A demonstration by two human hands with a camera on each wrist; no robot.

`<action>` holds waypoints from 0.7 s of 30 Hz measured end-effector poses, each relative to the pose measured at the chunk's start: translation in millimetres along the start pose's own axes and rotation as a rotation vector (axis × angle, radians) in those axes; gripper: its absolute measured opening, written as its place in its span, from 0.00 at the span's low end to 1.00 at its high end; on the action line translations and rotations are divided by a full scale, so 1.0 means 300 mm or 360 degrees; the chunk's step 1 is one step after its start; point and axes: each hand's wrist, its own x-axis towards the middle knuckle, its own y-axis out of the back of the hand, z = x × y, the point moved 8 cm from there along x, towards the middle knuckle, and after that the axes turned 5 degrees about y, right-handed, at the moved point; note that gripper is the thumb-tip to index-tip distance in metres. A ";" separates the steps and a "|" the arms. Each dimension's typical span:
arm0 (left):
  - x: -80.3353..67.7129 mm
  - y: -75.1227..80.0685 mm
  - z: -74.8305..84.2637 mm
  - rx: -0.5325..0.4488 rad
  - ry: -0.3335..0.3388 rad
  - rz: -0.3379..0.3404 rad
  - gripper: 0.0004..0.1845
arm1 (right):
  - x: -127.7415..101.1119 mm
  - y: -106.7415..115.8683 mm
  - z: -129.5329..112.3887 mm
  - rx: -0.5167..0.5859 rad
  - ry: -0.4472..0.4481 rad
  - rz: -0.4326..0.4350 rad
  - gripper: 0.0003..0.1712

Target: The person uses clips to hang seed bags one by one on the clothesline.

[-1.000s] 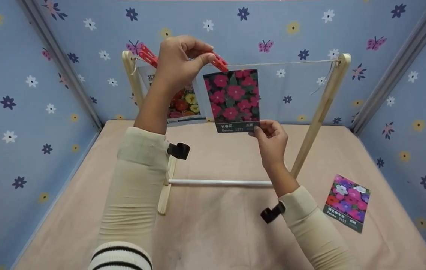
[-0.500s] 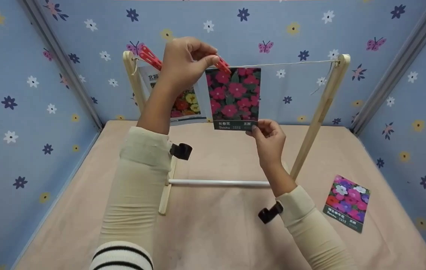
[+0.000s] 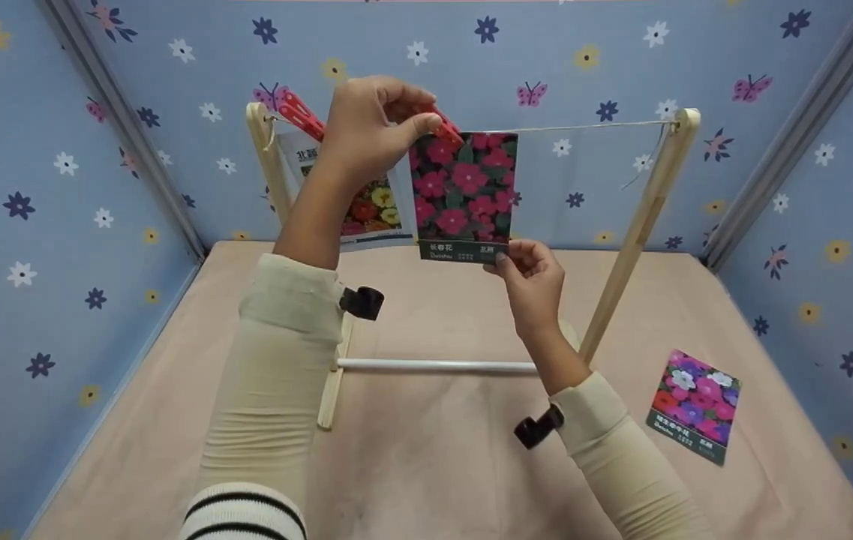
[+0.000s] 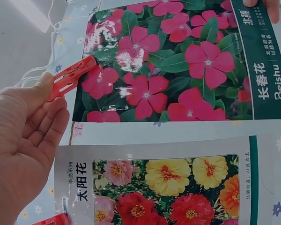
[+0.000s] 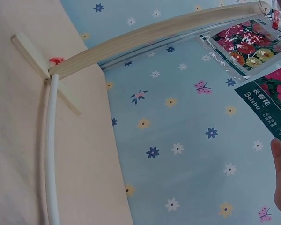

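Blue flowered walls backed my head view: I had the left hand nearly closed, pinching a red peg, while the right hand pinched the pink-flowered packet by its lower corner — seemingly to leave its top edge free, near the string. On the left wrist view, the peg's mouth overlapped that edge — clamped or not, I couldn't tell. On the right wrist view, fingers showed at the packet's lower end.

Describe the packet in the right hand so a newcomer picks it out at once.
Find the wooden posts and follow the string tied between them. Near the string's middle, the held packet has a red clothespin at its top edge and the right hand at its lower corner. Its flowers are all pink, whereas the left packet and the flat packet at lower right show mixed colours.
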 end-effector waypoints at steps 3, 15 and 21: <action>-0.002 -0.002 0.000 0.0022 0.0003 -0.0026 0.14 | -0.003 -0.003 0.004 0.0035 -0.0020 -0.0012 0.07; -0.009 0.003 0.002 -0.0027 0.0006 -0.0063 0.17 | -0.006 0.001 0.014 -0.0004 -0.0029 -0.0037 0.10; -0.010 0.003 0.003 -0.0064 -0.0020 -0.0097 0.18 | -0.005 0.006 0.012 -0.0072 -0.0032 -0.0034 0.14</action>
